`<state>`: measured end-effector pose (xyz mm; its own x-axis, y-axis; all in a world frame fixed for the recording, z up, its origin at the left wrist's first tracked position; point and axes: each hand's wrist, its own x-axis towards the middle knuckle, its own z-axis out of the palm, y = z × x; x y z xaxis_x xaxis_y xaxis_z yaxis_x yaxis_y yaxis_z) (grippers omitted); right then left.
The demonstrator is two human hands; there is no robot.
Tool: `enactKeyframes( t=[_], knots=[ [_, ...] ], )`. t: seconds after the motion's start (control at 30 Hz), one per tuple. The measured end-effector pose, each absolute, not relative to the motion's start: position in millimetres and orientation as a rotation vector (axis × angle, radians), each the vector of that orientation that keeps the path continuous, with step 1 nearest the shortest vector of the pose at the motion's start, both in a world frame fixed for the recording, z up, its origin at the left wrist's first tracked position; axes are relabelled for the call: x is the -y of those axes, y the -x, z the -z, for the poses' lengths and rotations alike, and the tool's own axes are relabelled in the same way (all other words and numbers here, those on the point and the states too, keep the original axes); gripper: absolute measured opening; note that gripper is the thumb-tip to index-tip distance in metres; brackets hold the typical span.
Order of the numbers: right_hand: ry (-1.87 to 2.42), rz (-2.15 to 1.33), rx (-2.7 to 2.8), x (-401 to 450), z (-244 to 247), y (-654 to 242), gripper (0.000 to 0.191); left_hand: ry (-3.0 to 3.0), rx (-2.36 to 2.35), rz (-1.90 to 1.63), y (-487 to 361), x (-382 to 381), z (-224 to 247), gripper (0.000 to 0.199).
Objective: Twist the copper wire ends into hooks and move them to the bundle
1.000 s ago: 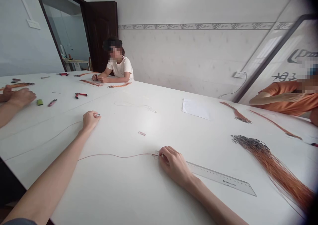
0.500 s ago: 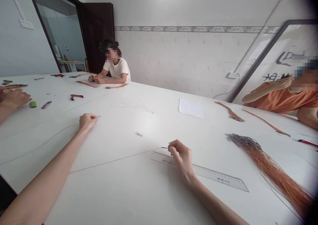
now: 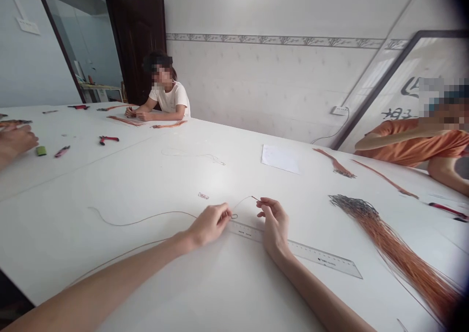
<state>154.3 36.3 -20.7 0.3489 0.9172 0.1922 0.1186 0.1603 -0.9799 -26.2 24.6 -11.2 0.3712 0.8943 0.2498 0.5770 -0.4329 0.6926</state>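
Observation:
Near the middle of the white table, my left hand [image 3: 210, 224] pinches a thin cord [image 3: 146, 217] by a small metal loop [image 3: 234, 216] just beyond the fingertips. The cord trails away left over the table. To the right, my right hand [image 3: 274, 222] pinches the dark end of the cord [image 3: 255, 198], and a slack bit of it runs between the hands. A clear ruler [image 3: 326, 259] lies under and beside my right hand, its left end close to my left fingertips. A small printed strip [image 3: 203, 195] lies beyond my left hand.
At right lie a thick bundle of orange cords [image 3: 392, 244], smaller bundles [image 3: 339, 167] and a red-handled tool [image 3: 449, 210]. A paper [image 3: 280, 159] lies farther back. Red pliers [image 3: 109, 140] and a green block [image 3: 41, 151] are at left. Other people sit around the table.
My left hand has moved right and nearer, close to my right hand, with the loop. The cord between them, formerly taut, is slack. My right hand has risen slightly; the view has shifted slightly.

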Motion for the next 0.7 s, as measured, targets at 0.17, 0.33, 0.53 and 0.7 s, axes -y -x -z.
enactKeyframes(
  t=[0.17,0.33,0.53,0.7],
  knots=[
    [1.213,-0.837,1.076,-39,22,-153,0.031,-2.316,-1.200,-0.788,20,-14,16,0.018],
    [1.248,-0.896,0.997,-43,23,-154,0.027,-2.620,-1.254,-0.547,20,-15,15,0.016],
    [1.259,-0.912,0.872,-51,25,-160,0.020,-2.826,-1.271,-0.336,6,-12,11,0.027],
    [1.276,-0.855,0.747,-66,7,-203,0.013,-2.922,-1.188,-0.294,-12,-13,7,0.031]
  ],
)
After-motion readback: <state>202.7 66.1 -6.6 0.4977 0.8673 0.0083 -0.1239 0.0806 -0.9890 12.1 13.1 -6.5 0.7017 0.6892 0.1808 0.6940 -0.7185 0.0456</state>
